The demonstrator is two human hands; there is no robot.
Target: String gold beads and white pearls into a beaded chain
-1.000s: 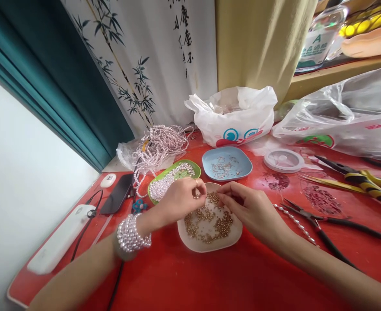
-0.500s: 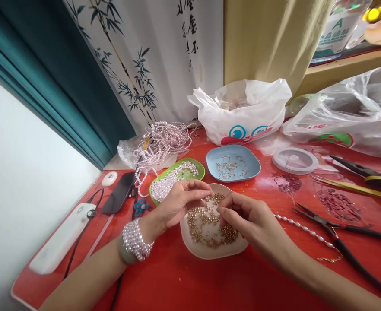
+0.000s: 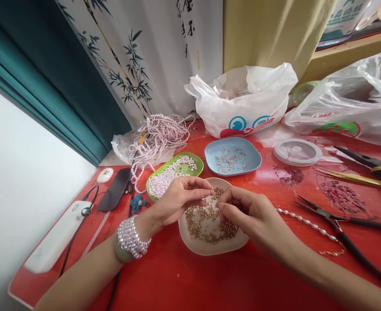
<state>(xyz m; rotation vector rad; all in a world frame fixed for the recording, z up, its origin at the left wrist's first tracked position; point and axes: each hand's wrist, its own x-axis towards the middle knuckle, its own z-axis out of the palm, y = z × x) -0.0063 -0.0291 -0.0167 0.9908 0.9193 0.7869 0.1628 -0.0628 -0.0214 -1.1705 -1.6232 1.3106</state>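
Over a white tray (image 3: pixel 206 249) of small gold beads (image 3: pixel 206 211), my left hand (image 3: pixel 180 198) is closed in a pinch at the thumb and forefinger. A thin, pale pin-like piece (image 3: pixel 213 194) sticks out of that pinch towards my right hand (image 3: pixel 245 211). The right fingers are pinched together close beside it; what lies in them is too small to make out. A bracelet of several rows of pearly beads (image 3: pixel 134 237) circles my left wrist. Behind the left hand, a green tray (image 3: pixel 198 164) holds loose white pearl beads (image 3: pixel 161 183).
A blue tray (image 3: pixel 252 166) of small metal pins stands behind. Heaped bead strands (image 3: pixel 164 134) lie back left, plastic bags (image 3: pixel 249 108) at the rear. To the right are pliers (image 3: pixel 326 218), a pearl chain (image 3: pixel 307 224), tweezers (image 3: pixel 355 176) and a spool (image 3: pixel 297 152); a phone (image 3: pixel 114 190) lies left.
The thin piece now shows between my fingertips, and my right fingertips have come slightly nearer the left ones. The whole view has shifted a little, so the table's things sit higher.
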